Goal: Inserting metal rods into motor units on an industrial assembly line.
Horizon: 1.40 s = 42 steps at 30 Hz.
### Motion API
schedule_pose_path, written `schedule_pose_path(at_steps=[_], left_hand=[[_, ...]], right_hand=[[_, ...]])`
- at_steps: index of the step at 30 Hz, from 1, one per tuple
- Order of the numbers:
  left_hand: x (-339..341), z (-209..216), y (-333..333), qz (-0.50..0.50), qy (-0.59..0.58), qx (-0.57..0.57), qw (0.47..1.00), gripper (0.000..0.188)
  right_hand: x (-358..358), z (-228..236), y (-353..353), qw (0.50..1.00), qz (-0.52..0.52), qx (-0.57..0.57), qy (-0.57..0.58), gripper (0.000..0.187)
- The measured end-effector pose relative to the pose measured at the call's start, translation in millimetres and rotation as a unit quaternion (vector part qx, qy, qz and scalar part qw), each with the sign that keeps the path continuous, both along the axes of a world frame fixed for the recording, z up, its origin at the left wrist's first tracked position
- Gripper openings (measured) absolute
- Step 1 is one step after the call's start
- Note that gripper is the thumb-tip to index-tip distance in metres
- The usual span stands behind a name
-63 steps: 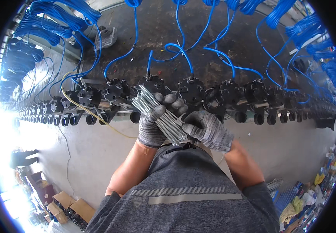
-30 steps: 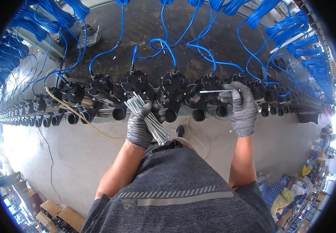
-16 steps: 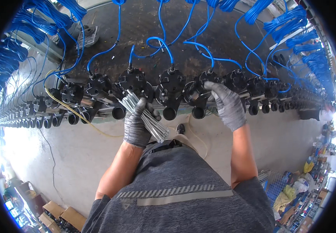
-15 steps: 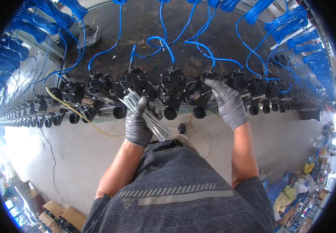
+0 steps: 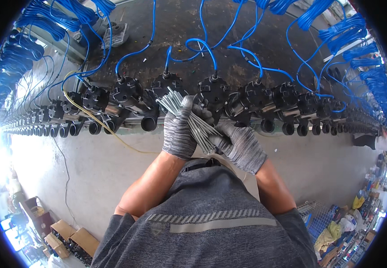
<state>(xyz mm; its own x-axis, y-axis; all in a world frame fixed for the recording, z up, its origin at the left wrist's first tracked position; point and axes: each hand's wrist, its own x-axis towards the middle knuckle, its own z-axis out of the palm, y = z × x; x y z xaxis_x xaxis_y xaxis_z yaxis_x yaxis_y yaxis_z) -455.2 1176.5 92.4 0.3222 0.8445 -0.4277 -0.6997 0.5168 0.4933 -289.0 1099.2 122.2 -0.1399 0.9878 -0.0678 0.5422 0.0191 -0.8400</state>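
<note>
Fingers [image 5: 206,115] clasp slim silvery rods [image 5: 197,127].

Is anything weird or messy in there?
A bit. One pale yellow hose slants across the row of black machines, while the looping cables are blue. Tiny bits lie loose on the dark surface. The metal rods in the left hand spread unevenly, but nothing looks plainly broken.

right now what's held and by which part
Left hand holds the metal rod bundle around its middle; right hand is at its near end, hold unclear.
</note>
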Motion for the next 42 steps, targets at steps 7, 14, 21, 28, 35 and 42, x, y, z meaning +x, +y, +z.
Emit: schedule_pose_path(at_steps=[7,14,21,28,35,42], left_hand=[[-9.2,-8.2,2.0,-0.053,0.052,0.044,0.996,0.027],[-10.8,-10.0,-2.2,-0.058,0.062,0.046,0.995,0.033],[-17.8,-12.4,-9.4,-0.079,0.111,0.085,0.987,0.026],[-26.5,-22.9,-6.2,-0.054,0.119,0.037,0.991,0.031],[-31.9,-15.3,-2.4,-0.050,0.127,0.037,0.990,0.035],[-34.0,-16.6,-2.0,-0.047,0.115,0.050,0.991,0.039]], right_hand=[[5.7,1.8,0.8,0.993,-0.106,-0.044,-0.007,0.030],[21.6,6.2,12.2,0.990,-0.139,0.000,-0.011,0.024],[53.0,32.4,41.8,0.930,-0.272,0.187,0.160,0.022],[100.3,-5.2,73.8,0.937,-0.273,0.216,-0.042,0.020],[103.6,-18.9,81.8,0.959,-0.184,0.176,-0.122,0.023],[98.4,-2.5,92.2,0.928,-0.099,0.110,-0.341,0.032]])
